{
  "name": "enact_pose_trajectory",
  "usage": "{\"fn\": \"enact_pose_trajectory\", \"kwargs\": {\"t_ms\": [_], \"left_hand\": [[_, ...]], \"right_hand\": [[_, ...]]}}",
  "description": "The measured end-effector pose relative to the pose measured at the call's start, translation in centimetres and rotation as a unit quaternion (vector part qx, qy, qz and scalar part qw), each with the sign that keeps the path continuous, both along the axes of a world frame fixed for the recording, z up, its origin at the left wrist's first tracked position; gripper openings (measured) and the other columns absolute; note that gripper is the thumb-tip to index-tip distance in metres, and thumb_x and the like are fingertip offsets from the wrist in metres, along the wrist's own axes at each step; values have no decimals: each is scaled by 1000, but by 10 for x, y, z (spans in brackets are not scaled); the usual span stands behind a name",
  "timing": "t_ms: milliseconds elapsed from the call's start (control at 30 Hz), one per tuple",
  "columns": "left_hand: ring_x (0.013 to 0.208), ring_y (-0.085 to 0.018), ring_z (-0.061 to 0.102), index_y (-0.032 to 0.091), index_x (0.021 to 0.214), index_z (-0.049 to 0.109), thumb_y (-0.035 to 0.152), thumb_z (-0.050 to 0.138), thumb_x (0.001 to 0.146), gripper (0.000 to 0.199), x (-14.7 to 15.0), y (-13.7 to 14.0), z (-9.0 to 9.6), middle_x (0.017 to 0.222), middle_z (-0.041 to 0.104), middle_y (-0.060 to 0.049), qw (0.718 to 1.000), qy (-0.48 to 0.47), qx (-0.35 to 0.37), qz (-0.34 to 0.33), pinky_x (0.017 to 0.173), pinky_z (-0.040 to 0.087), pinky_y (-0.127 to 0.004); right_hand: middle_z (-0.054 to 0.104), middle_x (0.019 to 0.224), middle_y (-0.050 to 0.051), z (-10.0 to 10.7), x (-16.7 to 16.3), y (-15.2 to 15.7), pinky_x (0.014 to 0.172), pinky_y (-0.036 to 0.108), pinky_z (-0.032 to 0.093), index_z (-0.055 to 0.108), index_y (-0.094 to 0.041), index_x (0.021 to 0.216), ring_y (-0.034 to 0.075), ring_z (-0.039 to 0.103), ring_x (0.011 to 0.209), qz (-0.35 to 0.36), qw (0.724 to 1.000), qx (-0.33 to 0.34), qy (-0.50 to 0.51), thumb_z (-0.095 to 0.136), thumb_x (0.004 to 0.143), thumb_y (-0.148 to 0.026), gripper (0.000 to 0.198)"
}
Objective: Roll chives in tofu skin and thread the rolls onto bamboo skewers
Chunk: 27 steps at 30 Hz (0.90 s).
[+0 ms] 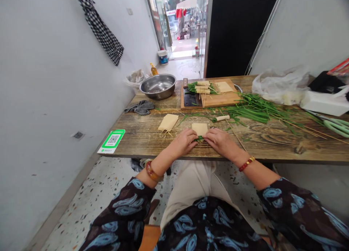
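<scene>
A square beige tofu sheet (pixel 200 129) lies on the wooden table with a small bundle of green chives (pixel 200 138) at its near edge. My left hand (pixel 186 140) is closed on the left end of that edge, fingertips pressed at the chives. On the right end, my right hand (pixel 217 140) grips the same edge and chives in the same way. Beyond my right hand sits a finished-looking tofu roll (pixel 223 118) with chives poking out. To the left rests a stack of tofu sheets (pixel 168 122) with thin sticks under its near side.
A cutting board (pixel 218 99) at the back carries a cleaver (pixel 191 97), skewered tofu rolls (pixel 203 87) and more sheets. Loose chives (pixel 253 111) spread to the right, near scissors (pixel 336 124). A steel basin (pixel 158 86), grey cloth (pixel 140 107) and QR card (pixel 111 141) are left.
</scene>
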<state>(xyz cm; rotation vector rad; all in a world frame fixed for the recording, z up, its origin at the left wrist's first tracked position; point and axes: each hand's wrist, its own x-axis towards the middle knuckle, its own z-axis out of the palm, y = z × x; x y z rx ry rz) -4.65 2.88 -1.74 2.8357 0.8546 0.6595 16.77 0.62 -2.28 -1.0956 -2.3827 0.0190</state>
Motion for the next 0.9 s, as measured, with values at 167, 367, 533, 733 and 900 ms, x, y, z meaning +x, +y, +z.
{"fn": "enact_pose_trajectory", "kwargs": {"t_ms": [167, 367, 533, 733, 900], "left_hand": [[87, -19, 54, 14, 92, 62, 17, 43, 92, 19, 3, -3, 1, 94, 62, -10, 998, 49, 46, 21, 81, 48, -34], [84, -18, 56, 14, 81, 62, 13, 49, 86, 14, 7, 3, -5, 85, 63, -8, 999, -5, 27, 39, 79, 48, -32], [79, -16, 58, 15, 75, 63, 7, 55, 75, 12, 9, 13, -7, 80, 64, -5, 994, -81, -57, 51, 75, 48, -29], [79, -15, 57, 16, 71, 64, 5, 56, 72, 14, 12, 17, -4, 77, 61, -3, 985, -121, -103, 69, 75, 48, -28], [81, -16, 58, 16, 74, 64, 6, 56, 73, 13, 9, 13, -4, 81, 62, -3, 986, -113, -94, 73, 77, 47, -31]], "right_hand": [[65, 86, 8, -4, 1, 2, 77, 33, 46, 67, -18, 90, 21, 58, 85, 3, 1000, -9, 17, 50, 92, -22, 17], [64, 92, 9, -2, 3, -1, 79, 35, 48, 65, -17, 94, 22, 58, 89, 25, 999, -17, 36, 55, 90, -26, 14], [64, 94, 10, -1, 3, -1, 78, 36, 49, 64, -16, 94, 23, 58, 90, 28, 996, -44, 70, 64, 84, -31, 18], [63, 91, 9, -8, 1, 4, 78, 35, 47, 64, -17, 90, 22, 57, 88, 6, 997, -43, 68, 54, 90, -22, 12], [62, 86, 7, -6, -2, 6, 75, 33, 47, 65, -18, 86, 19, 57, 82, 10, 992, -66, 109, 51, 91, -20, 16]]}}
